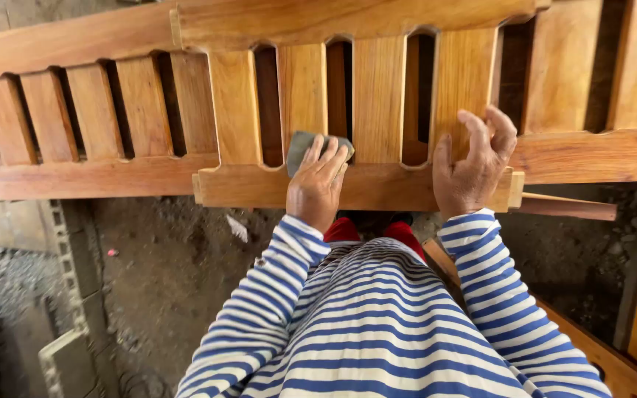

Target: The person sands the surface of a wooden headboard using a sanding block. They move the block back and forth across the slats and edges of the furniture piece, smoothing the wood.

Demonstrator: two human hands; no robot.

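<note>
A slatted wooden panel point(377, 103) of reddish-brown timber lies flat before me, with several upright slats between two rails. My left hand point(317, 183) presses a grey-green sanding pad point(300, 147) against a slat near the lower rail. My right hand point(475, 166) rests on the panel's lower right corner, fingers spread over a slat and the rail, holding nothing else. Both arms wear blue-and-white striped sleeves.
A second slatted panel point(90, 118) lies under the first, sticking out to the left, and more timber frames point(599, 88) lie to the right. Below is a dirt floor point(178, 273) with concrete blocks point(68, 295) at left. A wooden piece point(628, 368) sits at lower right.
</note>
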